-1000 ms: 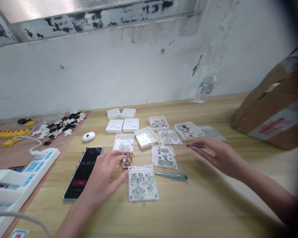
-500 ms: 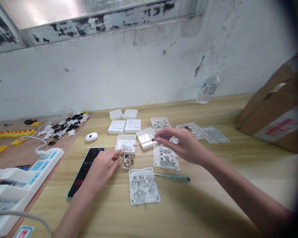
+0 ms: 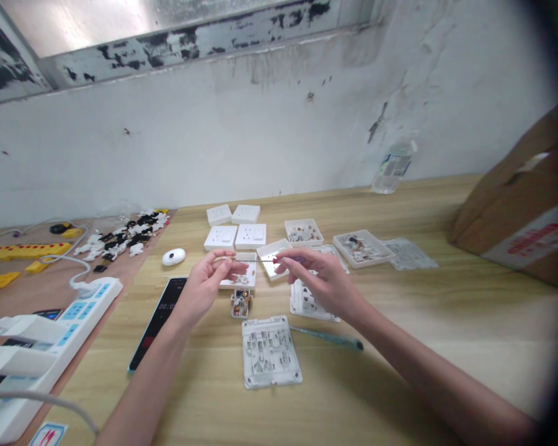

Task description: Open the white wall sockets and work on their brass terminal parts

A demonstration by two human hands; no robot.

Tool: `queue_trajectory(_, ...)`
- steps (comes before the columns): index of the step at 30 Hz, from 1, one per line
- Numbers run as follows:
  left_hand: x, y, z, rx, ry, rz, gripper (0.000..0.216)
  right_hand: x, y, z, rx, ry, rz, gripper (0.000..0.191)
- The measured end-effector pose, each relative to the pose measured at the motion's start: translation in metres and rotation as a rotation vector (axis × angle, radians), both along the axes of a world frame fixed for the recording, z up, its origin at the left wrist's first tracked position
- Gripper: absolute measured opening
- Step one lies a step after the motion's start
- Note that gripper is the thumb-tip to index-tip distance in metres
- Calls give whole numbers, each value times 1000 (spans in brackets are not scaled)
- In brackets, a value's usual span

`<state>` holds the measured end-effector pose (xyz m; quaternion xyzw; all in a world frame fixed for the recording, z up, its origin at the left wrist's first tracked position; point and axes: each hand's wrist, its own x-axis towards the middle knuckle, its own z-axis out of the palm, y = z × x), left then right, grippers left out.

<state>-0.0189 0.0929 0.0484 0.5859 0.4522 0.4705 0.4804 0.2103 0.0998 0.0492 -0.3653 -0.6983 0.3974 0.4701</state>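
My right hand (image 3: 318,280) is closed round the red handle of a small screwdriver (image 3: 259,260), held level above the table. My left hand (image 3: 208,283) pinches the tip end of its thin metal shaft. Both hands hover over a white open socket housing (image 3: 239,279). Just below them on the table lies a small socket insert with copper contacts (image 3: 240,303). A white socket back plate (image 3: 270,350) lies nearest me, inner side up. A second screwdriver with a teal handle (image 3: 328,337) rests to its right.
Several white socket faces (image 3: 235,235) and opened socket parts (image 3: 356,246) are spread across the wooden table. A phone (image 3: 158,321) lies to the left, with power strips (image 3: 46,337) and small black and white parts (image 3: 121,238) further left. A bottle (image 3: 393,167) and cardboard box (image 3: 525,217) stand at right.
My right hand picked up the red screwdriver at the right and carried it left and up. My left hand left the small insert on the table and rose to pinch the shaft's tip.
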Motion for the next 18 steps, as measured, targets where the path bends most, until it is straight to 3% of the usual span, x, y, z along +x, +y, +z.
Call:
queue_trajectory(10,4,13,-6,34,-64,29,26,1,-2,4,-13,79,-48,18)
queue_trajectory(18,-1,11,-16,63,34,119,30,2,-1,-1,-46,66,-50,19)
